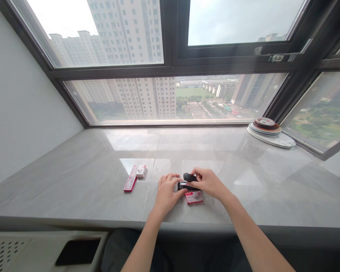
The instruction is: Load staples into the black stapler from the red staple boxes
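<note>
Several panes in a dark window frame (170, 70) fill the far side, and below them a wide grey stone ledge (87, 170) spreads left to right. A stack of plates (268, 132) sits at the ledge's far right corner, well apart from the work. Both hands meet near the front edge: the right hand (209, 182) has thumb and fingers closed on a black stapler (189, 176), while the left hand (167, 192) bends its fingers around the tool's left end, touching it; whether they pinch it I cannot tell. The stapler's long axis runs roughly left to right between the two hands, its top raised from its base, so the gap opens toward the left hand and the rear end lies under the right. Neither hand is clearly nearer, and nothing stands between them and the tool, though their fingers partly cover it. Just on the near side lies a red-and-white box (194, 197), close by the left thumb; whether it touches the stapler is hidden. Apart to the left, beyond the left hand, lie a flat red-edged box (129, 184) and a small white box (141, 171).
</note>
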